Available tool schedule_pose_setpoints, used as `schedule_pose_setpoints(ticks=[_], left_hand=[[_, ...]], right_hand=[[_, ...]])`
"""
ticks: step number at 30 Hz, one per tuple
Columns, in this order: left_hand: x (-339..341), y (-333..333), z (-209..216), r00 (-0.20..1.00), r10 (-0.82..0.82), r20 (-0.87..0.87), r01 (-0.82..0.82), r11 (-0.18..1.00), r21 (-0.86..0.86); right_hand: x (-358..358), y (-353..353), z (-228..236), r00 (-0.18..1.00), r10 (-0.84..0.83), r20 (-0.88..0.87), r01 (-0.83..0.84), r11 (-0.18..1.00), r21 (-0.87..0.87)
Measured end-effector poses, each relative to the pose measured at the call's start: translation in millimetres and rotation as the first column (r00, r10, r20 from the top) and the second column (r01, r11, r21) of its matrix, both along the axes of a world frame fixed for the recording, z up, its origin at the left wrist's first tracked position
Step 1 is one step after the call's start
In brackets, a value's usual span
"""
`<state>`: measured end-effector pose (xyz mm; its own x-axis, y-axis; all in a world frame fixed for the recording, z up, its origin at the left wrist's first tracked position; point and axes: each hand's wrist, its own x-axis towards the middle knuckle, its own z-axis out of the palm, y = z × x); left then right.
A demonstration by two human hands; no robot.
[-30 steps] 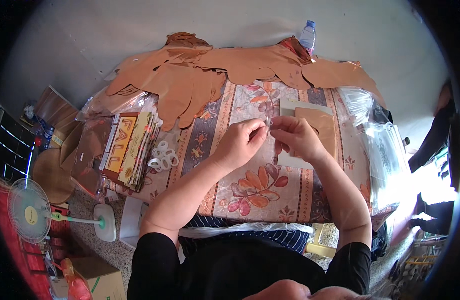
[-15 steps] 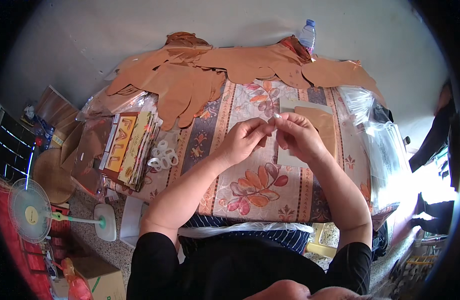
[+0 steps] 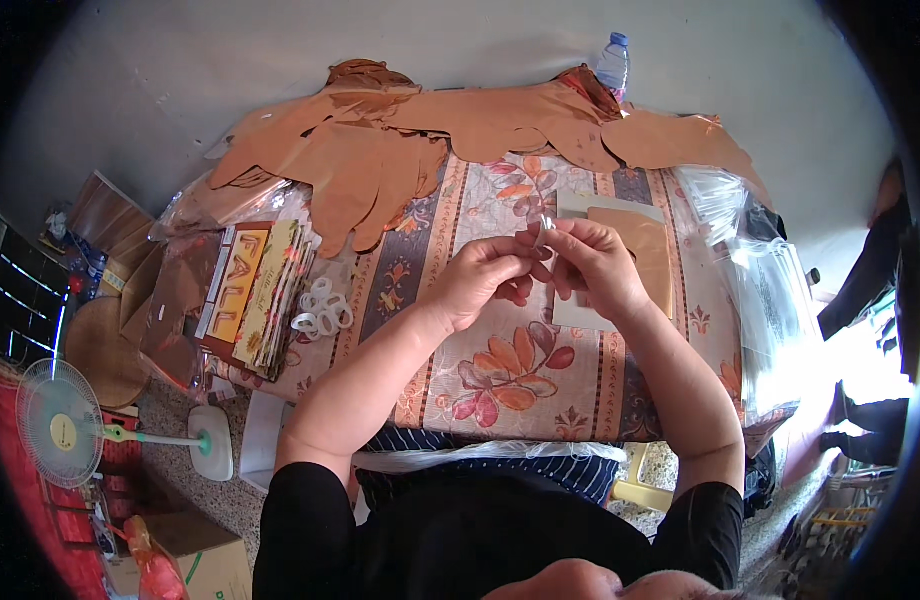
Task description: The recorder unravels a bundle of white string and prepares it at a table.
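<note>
Both of my hands meet above the middle of the table. My right hand (image 3: 598, 268) pinches a small white strip-like piece (image 3: 545, 227) between thumb and fingers; it stands up from the fingertips, too small to name exactly. Close against it, my left hand (image 3: 483, 280) has its fingers curled and thumb pressed in, and what they hold is hidden. Under and behind my right hand lies a brown sheet (image 3: 640, 240) on a pale grey card (image 3: 575, 205). Several white rings (image 3: 325, 305) sit in a small pile left of my left forearm.
Brown shaped cutouts (image 3: 370, 180) spread along the far edge, with a water bottle (image 3: 613, 68) behind them. A stack of printed cards (image 3: 255, 295) stands at the left; clear plastic sleeves (image 3: 765, 310) lie at the right. A fan (image 3: 65, 425) is at the lower left.
The white piece now shows more above my right fingertips. My left hand has shifted slightly down and its fingers have loosened a little from the right ones.
</note>
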<state>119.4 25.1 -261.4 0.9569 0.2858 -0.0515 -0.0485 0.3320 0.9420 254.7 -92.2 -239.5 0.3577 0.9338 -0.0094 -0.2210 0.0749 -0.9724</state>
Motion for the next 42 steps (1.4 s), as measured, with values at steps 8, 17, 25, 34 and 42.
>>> schedule_pose_setpoints(ticks=[8,17,25,34,42], left_hand=[[2.2,-1.9,0.3,0.992,0.107,-0.063,-0.106,0.994,0.021],[4.6,-5.2,3.9,0.909,0.220,0.353,-0.382,0.777,0.500],[3.7,-0.6,-3.4,0.915,0.197,0.352,-0.381,0.707,0.596],[-30.7,3.1,21.1,0.893,0.325,0.311,-0.430,0.415,0.802],[-165.1,58.6,31.4,0.642,0.753,-0.144,-0.100,0.268,0.958]], right_hand=[[0.7,1.5,-7.4,0.996,0.050,-0.077,-0.051,0.999,-0.006],[5.8,1.0,-13.4,0.940,0.158,-0.303,-0.173,0.985,-0.023],[10.5,1.9,-14.8,0.895,0.174,-0.411,-0.207,0.978,-0.038],[5.0,4.4,-6.5,0.914,0.062,-0.400,-0.082,0.996,-0.034],[-5.4,-1.2,-3.1,0.974,0.166,-0.156,-0.171,0.985,-0.022]])
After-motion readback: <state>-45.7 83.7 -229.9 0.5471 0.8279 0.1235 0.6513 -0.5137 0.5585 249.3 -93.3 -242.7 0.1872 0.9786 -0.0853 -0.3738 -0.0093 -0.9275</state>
